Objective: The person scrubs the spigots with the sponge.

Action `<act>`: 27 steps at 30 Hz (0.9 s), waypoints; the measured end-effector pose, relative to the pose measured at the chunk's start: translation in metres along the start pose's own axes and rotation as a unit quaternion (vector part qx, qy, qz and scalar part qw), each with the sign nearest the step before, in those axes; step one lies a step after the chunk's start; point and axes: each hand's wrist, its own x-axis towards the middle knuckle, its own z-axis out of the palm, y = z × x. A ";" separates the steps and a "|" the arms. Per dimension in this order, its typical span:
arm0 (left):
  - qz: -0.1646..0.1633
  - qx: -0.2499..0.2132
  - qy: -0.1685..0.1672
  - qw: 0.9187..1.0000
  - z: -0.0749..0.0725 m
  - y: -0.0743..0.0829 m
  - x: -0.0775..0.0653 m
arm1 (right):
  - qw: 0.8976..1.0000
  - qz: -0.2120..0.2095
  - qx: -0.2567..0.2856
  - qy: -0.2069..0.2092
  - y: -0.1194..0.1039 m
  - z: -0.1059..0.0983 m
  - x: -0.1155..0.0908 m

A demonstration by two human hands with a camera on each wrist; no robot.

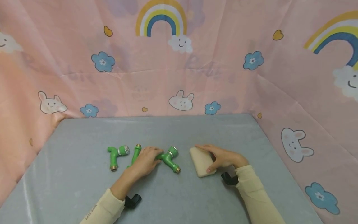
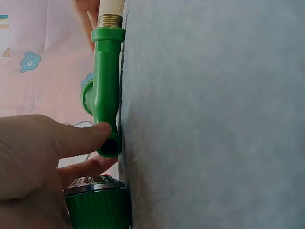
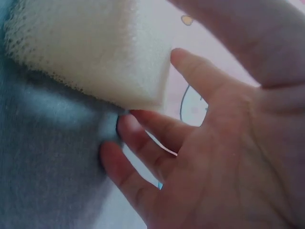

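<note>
My left hand [image 1: 145, 160] pinches the spout end of a green plastic tap [image 1: 168, 159], thumb on one side and fingers on the other. This tap [image 2: 106, 71] lies with its brass threaded end pointing away from the hand. Under the same hand a second green tap [image 1: 137, 151] is partly hidden, and a green knob with a chrome top [image 2: 97, 200] shows close below the fingers. My right hand [image 1: 225, 158] holds a cream sponge block [image 1: 200, 161], thumb at its near edge and index finger along its far edge. Pores show on the sponge [image 3: 81, 47].
A third green tap [image 1: 113, 157] lies to the left on the grey tabletop [image 1: 173, 199]. Pink patterned cloth [image 1: 156, 77] hangs behind and at the sides. Black curved pieces [image 1: 133, 200] sit at both wrists.
</note>
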 end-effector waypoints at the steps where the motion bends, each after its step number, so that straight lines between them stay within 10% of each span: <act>1: 0.001 0.002 0.002 1.000 0.000 0.000 0.000 | 1.000 0.002 -0.001 0.001 -0.001 0.000 0.000; 16: -0.015 -0.010 0.035 0.999 -0.005 0.006 -0.002 | 0.999 0.006 -0.025 0.036 -0.007 0.003 0.000; 27: -0.050 -0.130 0.027 0.990 -0.008 0.006 0.000 | 0.999 0.014 -0.011 0.033 -0.015 0.002 0.000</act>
